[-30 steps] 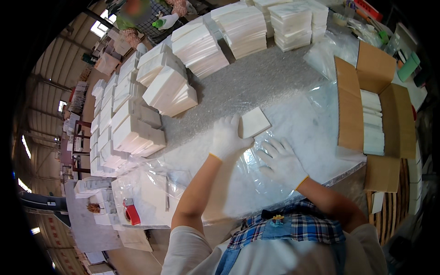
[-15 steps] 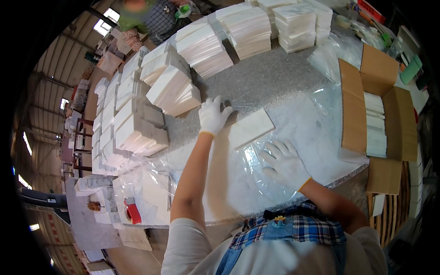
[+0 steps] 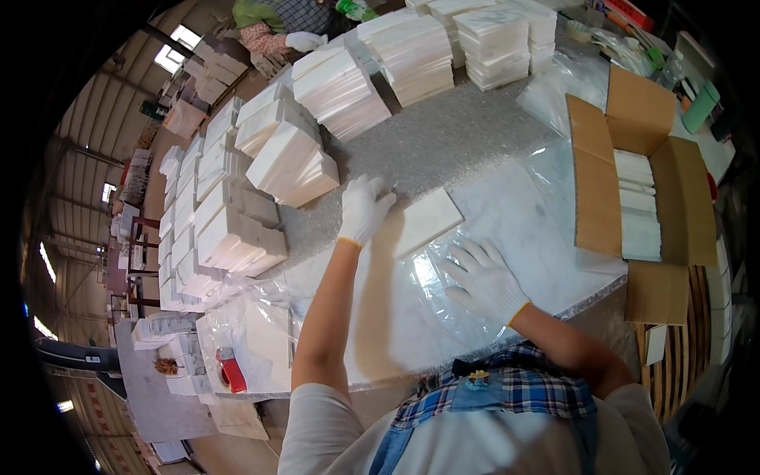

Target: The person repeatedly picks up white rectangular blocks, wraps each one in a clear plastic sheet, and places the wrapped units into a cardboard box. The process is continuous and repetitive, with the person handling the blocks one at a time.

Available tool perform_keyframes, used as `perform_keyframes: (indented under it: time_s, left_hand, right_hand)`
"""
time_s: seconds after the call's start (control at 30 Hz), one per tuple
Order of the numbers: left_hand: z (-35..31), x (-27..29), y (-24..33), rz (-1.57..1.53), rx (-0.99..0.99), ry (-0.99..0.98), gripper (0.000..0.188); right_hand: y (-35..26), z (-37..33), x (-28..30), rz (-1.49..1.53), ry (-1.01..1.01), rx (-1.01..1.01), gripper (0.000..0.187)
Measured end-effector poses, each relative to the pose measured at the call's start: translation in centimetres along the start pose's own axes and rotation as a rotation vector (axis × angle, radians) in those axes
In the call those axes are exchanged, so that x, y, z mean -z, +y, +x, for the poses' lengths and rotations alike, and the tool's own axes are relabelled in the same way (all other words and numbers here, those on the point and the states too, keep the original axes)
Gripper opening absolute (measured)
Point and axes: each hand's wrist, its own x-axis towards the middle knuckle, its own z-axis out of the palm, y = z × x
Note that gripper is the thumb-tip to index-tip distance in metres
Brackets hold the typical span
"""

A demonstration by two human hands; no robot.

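A white marble tile (image 3: 428, 222) lies flat on the worktable, between my two gloved hands. My left hand (image 3: 364, 210) is just beyond its left end, fingers curled in; whatever they pinch, if anything, is hidden. Clear plastic film (image 3: 431, 277) spreads under and in front of the tile, shiny and wrinkled. On that film rests my right hand (image 3: 484, 283), palm down with fingers spread, near the tile's front edge.
Stacks of marble tiles (image 3: 340, 91) curve along the table's far and left sides. At right stands an open cardboard box (image 3: 598, 178) with tiles inside. A red tape dispenser (image 3: 230, 370) sits front left. Another person's gloved hand (image 3: 305, 41) shows beyond the far stacks.
My left hand's fingers have drawn closer together. My right hand stays flat on the film. The view has shifted slightly, and the other person's gloved hand has come into sight.
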Motion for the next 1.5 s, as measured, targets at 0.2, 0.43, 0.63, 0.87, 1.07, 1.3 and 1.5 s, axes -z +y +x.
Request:
perform_keyframes:
  time_s: [0.2, 0.43, 0.63, 0.87, 1.07, 1.3, 1.5]
  left_hand:
    - [-4.8, 2.0, 4.7, 0.052, -0.322, 0.009, 0.013]
    - [-6.9, 0.4, 6.4, 0.346, -0.465, -0.009, 0.016]
    - [-7.2, 1.3, 8.0, 0.399, -0.408, -0.067, 0.012]
    - [-9.4, 2.3, 9.7, 0.324, -0.38, -0.08, 0.015]
    - [-10.6, 4.2, 10.2, 0.268, -0.214, -0.404, 0.019]
    - [-1.1, 13.2, -7.2, 0.483, 0.148, 0.484, 0.043]
    - [4.0, 15.2, -16.3, 0.467, 0.382, 0.08, 0.084]
  right_hand:
    - [1.0, -0.8, -1.0, 0.142, 0.086, -0.083, 0.051]
    - [2.1, 4.4, 0.9, 0.05, 0.298, -0.215, 0.056]
    - [4.0, 11.5, 0.8, -0.205, 0.112, 0.175, 0.05]
    - [5.2, 10.5, -0.2, -0.069, -0.25, 0.102, 0.022]
    - [3.8, 6.3, -1.9, -0.069, 0.099, 0.103, 0.025]
    - [1.5, 5.5, -1.8, -0.117, 0.168, 0.035, 0.035]
    - [1.2, 5.2, -1.1, -0.097, 0.131, 0.021, 0.041]
